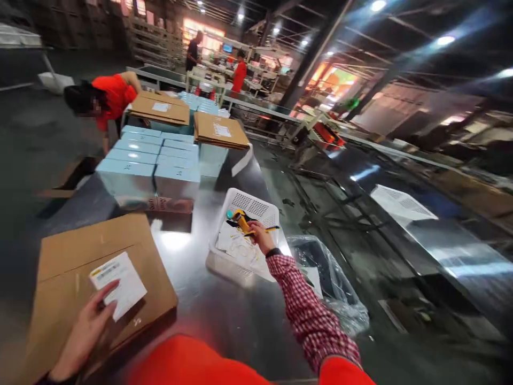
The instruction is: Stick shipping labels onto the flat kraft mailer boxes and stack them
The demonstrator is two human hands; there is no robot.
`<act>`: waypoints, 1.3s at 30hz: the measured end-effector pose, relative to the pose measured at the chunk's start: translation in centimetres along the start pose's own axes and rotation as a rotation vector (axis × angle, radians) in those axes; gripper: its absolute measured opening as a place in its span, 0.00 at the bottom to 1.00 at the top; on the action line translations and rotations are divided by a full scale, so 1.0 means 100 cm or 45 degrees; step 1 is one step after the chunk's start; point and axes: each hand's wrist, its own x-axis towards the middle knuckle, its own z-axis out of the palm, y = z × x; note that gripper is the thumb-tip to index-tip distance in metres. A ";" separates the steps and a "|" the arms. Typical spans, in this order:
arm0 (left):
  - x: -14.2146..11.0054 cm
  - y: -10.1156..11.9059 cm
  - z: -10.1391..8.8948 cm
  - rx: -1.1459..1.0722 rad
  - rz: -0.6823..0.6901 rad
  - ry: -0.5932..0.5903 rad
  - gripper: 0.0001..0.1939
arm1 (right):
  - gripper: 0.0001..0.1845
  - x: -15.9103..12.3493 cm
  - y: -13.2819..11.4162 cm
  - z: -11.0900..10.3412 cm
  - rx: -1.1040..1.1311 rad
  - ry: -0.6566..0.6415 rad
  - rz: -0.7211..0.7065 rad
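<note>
My left hand (90, 323) is over the lower left of a flat brown cardboard piece (76, 256), its thumb and fingers closed at the edge of a printed white label (122, 283). A shadow beside the label suggests its lower edge is off the cardboard. My right hand (259, 236) reaches into a white perforated plastic basket (260, 208), fingers closed around a slim yellow-and-black pen-like thing (272, 229). Right by those fingers, a yellow tool (242, 220) with dark parts lies in the basket. White papers (234, 243) lie beneath it.
Pale blue boxes (132, 155) stand in rows farther up the metal table, with folded cardboard (222, 131) on some. A clear plastic bag (336, 283) is by the right edge. A co-worker in red (114, 96) bends at the far left. Another metal surface (452, 240) runs along the right.
</note>
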 end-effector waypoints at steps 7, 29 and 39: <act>0.059 -0.003 0.009 0.010 0.205 -0.066 0.24 | 0.33 -0.090 -0.050 0.147 0.584 -0.617 0.286; 0.111 -0.033 0.007 0.603 0.353 -0.003 0.19 | 0.04 -0.092 -0.082 0.359 0.338 -0.488 0.137; 0.118 -0.025 -0.002 0.642 0.368 -0.037 0.20 | 0.09 -0.087 -0.085 0.359 -0.186 -0.486 -0.341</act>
